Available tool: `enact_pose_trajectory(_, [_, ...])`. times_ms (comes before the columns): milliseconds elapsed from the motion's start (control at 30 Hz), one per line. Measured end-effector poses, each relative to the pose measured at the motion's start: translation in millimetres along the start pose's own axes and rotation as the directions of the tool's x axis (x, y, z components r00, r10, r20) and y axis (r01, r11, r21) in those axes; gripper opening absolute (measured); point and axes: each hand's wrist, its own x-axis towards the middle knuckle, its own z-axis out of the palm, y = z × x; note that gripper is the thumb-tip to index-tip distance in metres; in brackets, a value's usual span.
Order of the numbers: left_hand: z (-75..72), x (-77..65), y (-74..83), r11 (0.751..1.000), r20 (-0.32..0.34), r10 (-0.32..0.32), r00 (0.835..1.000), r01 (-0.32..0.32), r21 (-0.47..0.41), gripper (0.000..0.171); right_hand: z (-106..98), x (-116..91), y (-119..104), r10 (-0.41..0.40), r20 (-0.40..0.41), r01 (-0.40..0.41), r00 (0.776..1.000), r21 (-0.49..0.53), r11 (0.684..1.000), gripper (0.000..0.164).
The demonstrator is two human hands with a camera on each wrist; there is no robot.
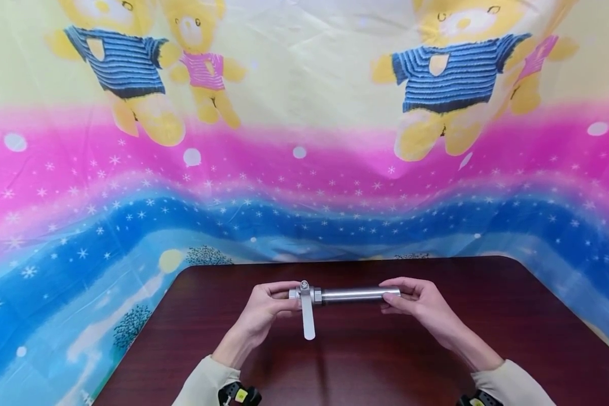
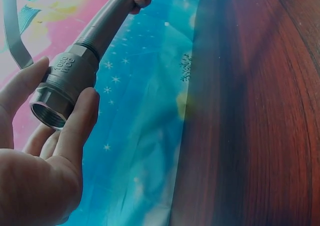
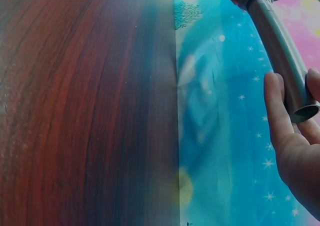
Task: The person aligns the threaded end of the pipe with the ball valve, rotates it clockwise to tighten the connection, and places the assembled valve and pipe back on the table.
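A metal ball valve (image 2: 67, 73) with a long flat lever handle (image 1: 308, 321) is joined to a straight steel pipe (image 1: 355, 294). Together they are held level above the table in the head view. My left hand (image 1: 259, 313) grips the valve body between thumb and fingers, and the valve's open threaded end faces that palm in the left wrist view. At the other end, my right hand (image 1: 426, 307) pinches the pipe close to its open plain end. Pipe threads show just beside the valve's hex collar (image 2: 84, 52). The lever hangs toward me, crosswise to the pipe.
A dark reddish-brown wooden table (image 1: 385, 361) lies beneath both hands. Behind it and along its sides hangs a printed cloth (image 1: 304, 186) with teddy bears and snowflakes. A black strap device (image 1: 238, 393) sits on each wrist, over light sleeves.
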Motion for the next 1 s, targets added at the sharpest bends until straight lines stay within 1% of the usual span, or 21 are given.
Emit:
enact_pose_trajectory(233, [-1.0, -0.2, 0.2, 1.000, -0.009, 0.004, 1.000, -0.004, -0.005, 0.051, -0.2, 1.2, 1.8, -0.046, 0.011, 0.046, 0.999, 0.006, 0.999, 0.044])
enact_pose_trajectory(333, [-1.8, -0.4, 0.7, 1.000, -0.013, 0.003, 1.000, -0.003, -0.002, 0.050, -0.4, 1.8, 3.3, -0.034, -0.004, 0.034, 0.999, 0.004, 0.999, 0.043])
enact_pose_trajectory(467, [-2.3, -0.4, 1.9, 1.000, -0.021, -0.009, 1.000, 0.009, 0.002, 0.049, -0.9, 3.1, 4.6, -0.011, -0.020, 0.011, 1.000, -0.001, 1.000, 0.045])
enact_pose_trajectory(667, [-3.8, -0.7, 2.5, 1.000, -0.021, -0.016, 1.000, 0.016, 0.010, 0.047, -0.3, 4.8, 4.9, -0.024, 0.020, 0.024, 1.000, -0.004, 1.000, 0.045])
enact_pose_trajectory(867, [-5.8, -0.6, 2.2, 1.000, -0.019, -0.004, 1.000, 0.004, -0.014, 0.046, 1.4, 6.5, 5.0, -0.025, 0.035, 0.024, 0.999, 0.020, 0.999, 0.043])
enact_pose_trajectory(1000, [-7.0, -0.5, 2.0, 1.000, -0.026, -0.007, 1.000, 0.006, -0.021, 0.046, 2.2, 7.5, 6.4, -0.050, 0.054, 0.048, 0.997, 0.035, 0.998, 0.045])
